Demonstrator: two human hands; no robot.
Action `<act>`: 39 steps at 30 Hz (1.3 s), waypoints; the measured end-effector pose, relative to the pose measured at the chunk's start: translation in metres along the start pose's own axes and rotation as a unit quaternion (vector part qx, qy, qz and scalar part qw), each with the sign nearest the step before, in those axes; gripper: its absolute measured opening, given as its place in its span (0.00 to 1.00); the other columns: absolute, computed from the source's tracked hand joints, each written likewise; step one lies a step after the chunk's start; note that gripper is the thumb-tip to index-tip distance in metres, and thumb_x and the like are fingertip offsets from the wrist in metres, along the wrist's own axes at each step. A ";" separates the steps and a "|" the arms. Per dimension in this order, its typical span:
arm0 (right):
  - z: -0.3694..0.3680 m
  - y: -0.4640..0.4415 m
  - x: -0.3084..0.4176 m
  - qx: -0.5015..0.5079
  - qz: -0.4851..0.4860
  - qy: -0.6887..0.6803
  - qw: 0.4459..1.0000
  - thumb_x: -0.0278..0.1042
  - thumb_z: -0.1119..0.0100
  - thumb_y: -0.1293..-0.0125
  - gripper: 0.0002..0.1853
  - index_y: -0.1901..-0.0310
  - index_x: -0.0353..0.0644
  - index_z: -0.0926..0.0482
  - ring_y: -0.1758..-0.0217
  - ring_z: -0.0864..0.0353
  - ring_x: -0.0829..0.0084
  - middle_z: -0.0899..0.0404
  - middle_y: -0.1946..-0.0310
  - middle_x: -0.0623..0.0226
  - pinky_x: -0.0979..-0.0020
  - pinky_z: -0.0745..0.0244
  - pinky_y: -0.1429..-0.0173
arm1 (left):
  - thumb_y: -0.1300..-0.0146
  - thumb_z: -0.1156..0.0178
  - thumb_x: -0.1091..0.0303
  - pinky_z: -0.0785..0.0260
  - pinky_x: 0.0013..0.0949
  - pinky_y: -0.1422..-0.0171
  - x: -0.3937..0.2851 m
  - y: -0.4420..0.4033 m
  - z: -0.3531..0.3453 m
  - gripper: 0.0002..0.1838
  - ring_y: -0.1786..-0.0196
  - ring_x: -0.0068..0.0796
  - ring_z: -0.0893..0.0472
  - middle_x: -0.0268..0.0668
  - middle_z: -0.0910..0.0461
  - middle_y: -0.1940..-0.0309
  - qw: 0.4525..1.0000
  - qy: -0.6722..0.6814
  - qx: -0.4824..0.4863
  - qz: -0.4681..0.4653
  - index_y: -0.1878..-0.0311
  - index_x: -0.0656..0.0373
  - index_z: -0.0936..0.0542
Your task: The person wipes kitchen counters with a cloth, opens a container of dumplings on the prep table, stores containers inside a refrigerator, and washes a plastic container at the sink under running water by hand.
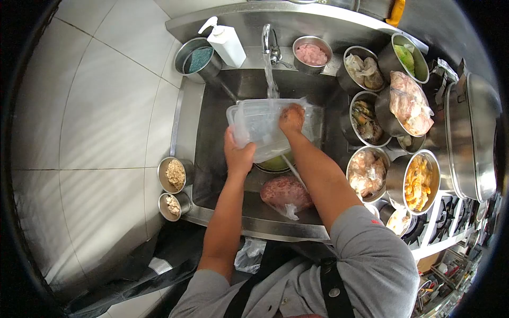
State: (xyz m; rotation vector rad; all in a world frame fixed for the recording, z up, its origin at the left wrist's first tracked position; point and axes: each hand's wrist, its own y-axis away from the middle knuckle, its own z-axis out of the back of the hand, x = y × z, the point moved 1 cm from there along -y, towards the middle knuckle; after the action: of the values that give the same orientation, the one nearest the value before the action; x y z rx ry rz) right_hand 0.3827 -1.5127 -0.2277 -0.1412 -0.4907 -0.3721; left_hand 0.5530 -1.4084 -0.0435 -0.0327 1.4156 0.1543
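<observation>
Over the sink (216, 100), a clear plastic container (265, 124) is held tilted below the running faucet (268, 42). My left hand (238, 152) grips its left side, thumb on the near wall. My right hand (292, 119) is at the container's right part with fingers curled; whatever they may hold is hidden. Beneath the container, a round vessel with greenish contents (275, 162) partly shows, and a thin pale handle or stick (292, 170) passes under my right forearm. A bagged chunk of reddish meat (286, 195) lies in the sink's near part.
A white pump bottle (228, 46) and a metal pot with a blue-green scrubber (200, 59) stand at the back left. Metal tins of food, including pink meat (311, 54) and orange pieces (418, 183), crowd the right. Two small tins (175, 175) sit on the left edge.
</observation>
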 end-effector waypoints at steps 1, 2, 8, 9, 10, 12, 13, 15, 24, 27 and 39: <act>-0.005 0.002 -0.001 -0.004 0.038 0.045 0.998 0.38 0.44 0.41 0.13 0.61 0.36 0.20 0.45 0.26 0.50 0.22 0.57 0.47 0.53 0.32 0.42 | 0.56 0.42 0.76 0.37 0.38 0.34 0.011 -0.002 0.006 0.36 0.41 0.37 0.27 0.43 0.28 0.46 1.000 0.016 0.000 0.009 0.37 0.65 0.35; -0.010 0.005 -0.001 -0.007 0.075 0.089 0.993 0.39 0.45 0.39 0.14 0.64 0.36 0.19 0.45 0.26 0.51 0.22 0.58 0.48 0.52 0.33 0.42 | 0.55 0.42 0.78 0.34 0.36 0.39 0.008 -0.001 0.008 0.35 0.44 0.35 0.26 0.42 0.27 0.47 1.000 -0.020 -0.008 -0.019 0.37 0.64 0.34; 0.023 0.056 0.075 0.095 0.196 -0.420 0.881 0.44 0.37 0.37 0.15 0.57 0.42 0.24 0.50 0.27 0.54 0.29 0.57 0.53 0.58 0.32 0.43 | 0.54 0.44 0.81 0.30 0.30 0.47 0.038 -0.022 0.022 0.34 0.47 0.30 0.24 0.40 0.27 0.48 0.992 0.118 -0.014 0.052 0.38 0.63 0.33; 0.032 0.063 0.076 0.162 0.186 -0.444 0.862 0.44 0.35 0.39 0.16 0.57 0.42 0.25 0.50 0.28 0.54 0.29 0.58 0.53 0.57 0.32 0.43 | 0.54 0.44 0.81 0.29 0.29 0.49 0.046 -0.024 0.024 0.34 0.47 0.29 0.24 0.39 0.27 0.48 0.991 0.122 -0.029 0.039 0.38 0.62 0.33; 0.038 0.068 0.075 0.229 0.175 -0.465 0.837 0.44 0.33 0.41 0.18 0.57 0.42 0.26 0.50 0.28 0.53 0.29 0.59 0.53 0.56 0.32 0.43 | 0.54 0.45 0.82 0.28 0.28 0.51 0.054 -0.024 0.028 0.34 0.48 0.27 0.24 0.38 0.26 0.48 0.991 0.127 -0.045 0.027 0.38 0.62 0.33; 0.013 0.054 0.036 0.148 0.174 -0.220 0.948 0.48 0.31 0.43 0.24 0.53 0.39 0.24 0.47 0.28 0.51 0.27 0.55 0.53 0.55 0.34 0.40 | 0.53 0.47 0.83 0.24 0.33 0.53 0.060 -0.026 0.042 0.34 0.50 0.32 0.22 0.39 0.25 0.49 0.989 0.136 -0.042 0.042 0.37 0.60 0.33; 0.007 0.048 0.017 0.073 0.146 -0.062 0.985 0.47 0.30 0.44 0.26 0.51 0.37 0.24 0.45 0.29 0.50 0.27 0.54 0.53 0.55 0.35 0.38 | 0.53 0.49 0.84 0.23 0.35 0.55 0.061 -0.027 0.052 0.35 0.51 0.34 0.20 0.39 0.24 0.49 0.988 0.140 -0.041 0.049 0.36 0.60 0.33; 0.067 0.033 0.009 -0.006 0.002 -0.009 1.000 0.46 0.31 0.43 0.30 0.45 0.33 0.25 0.36 0.33 0.48 0.26 0.45 0.50 0.55 0.40 0.31 | 0.52 0.52 0.84 0.20 0.41 0.58 0.050 -0.028 0.072 0.35 0.54 0.41 0.18 0.42 0.23 0.49 0.975 0.185 -0.024 0.118 0.35 0.58 0.34; 0.088 -0.010 -0.023 0.329 -0.296 -0.467 0.766 0.39 0.34 0.53 0.35 0.41 0.31 0.27 0.47 0.21 0.53 0.23 0.43 0.50 0.55 0.27 0.43 | 0.50 0.48 0.72 0.26 0.60 0.47 0.160 -0.059 0.113 0.37 0.48 0.52 0.19 0.47 0.23 0.45 0.919 0.317 0.074 0.221 0.31 0.55 0.37; 0.129 -0.016 0.001 0.267 -0.237 -0.350 0.866 0.36 0.38 0.56 0.31 0.48 0.31 0.25 0.49 0.20 0.56 0.20 0.51 0.49 0.61 0.26 0.46 | 0.47 0.47 0.74 0.26 0.47 0.44 0.194 -0.079 0.098 0.28 0.48 0.44 0.20 0.45 0.22 0.47 0.931 0.227 -0.021 0.284 0.39 0.64 0.27; 0.180 0.066 0.082 -0.039 0.039 0.010 0.998 0.41 0.29 0.55 0.34 0.43 0.40 0.27 0.46 0.23 0.55 0.22 0.56 0.52 0.55 0.28 0.44 | 0.40 0.38 0.39 0.32 0.51 0.39 0.061 -0.091 -0.071 0.38 0.43 0.49 0.23 0.49 0.24 0.43 0.782 0.511 0.175 0.311 0.38 0.64 0.26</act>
State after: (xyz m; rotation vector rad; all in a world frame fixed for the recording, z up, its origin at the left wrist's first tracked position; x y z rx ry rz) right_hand 0.3970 -1.4379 -0.0330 -0.2314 -0.4505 -0.3168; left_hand 0.5042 -1.5015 -0.1208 0.7821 2.4951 0.4634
